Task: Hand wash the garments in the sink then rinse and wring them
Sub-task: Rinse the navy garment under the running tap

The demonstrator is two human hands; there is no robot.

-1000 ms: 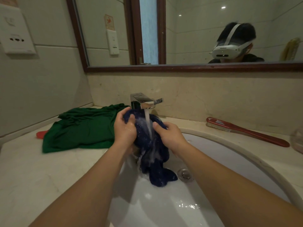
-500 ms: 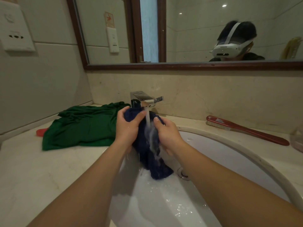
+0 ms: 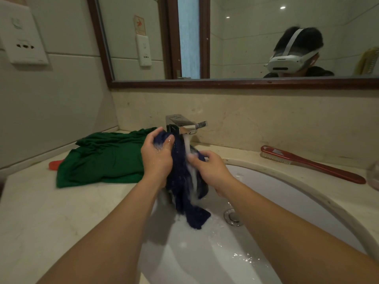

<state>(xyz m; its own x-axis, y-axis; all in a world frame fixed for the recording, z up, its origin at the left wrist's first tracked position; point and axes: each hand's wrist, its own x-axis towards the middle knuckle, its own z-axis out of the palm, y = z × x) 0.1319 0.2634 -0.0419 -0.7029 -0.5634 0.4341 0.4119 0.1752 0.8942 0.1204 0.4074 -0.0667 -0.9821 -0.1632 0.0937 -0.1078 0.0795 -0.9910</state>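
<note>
Both bare forearms reach forward and converge. The left hand [image 3: 156, 155] sits higher, fingers [image 3: 152, 137] curled round the garment [image 3: 180, 187]; the right hand [image 3: 211, 171] grips it lower.

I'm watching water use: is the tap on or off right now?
On. A stream of water pours from the faucet onto the navy garment, which the left hand and right hand grip over the sink.
</note>
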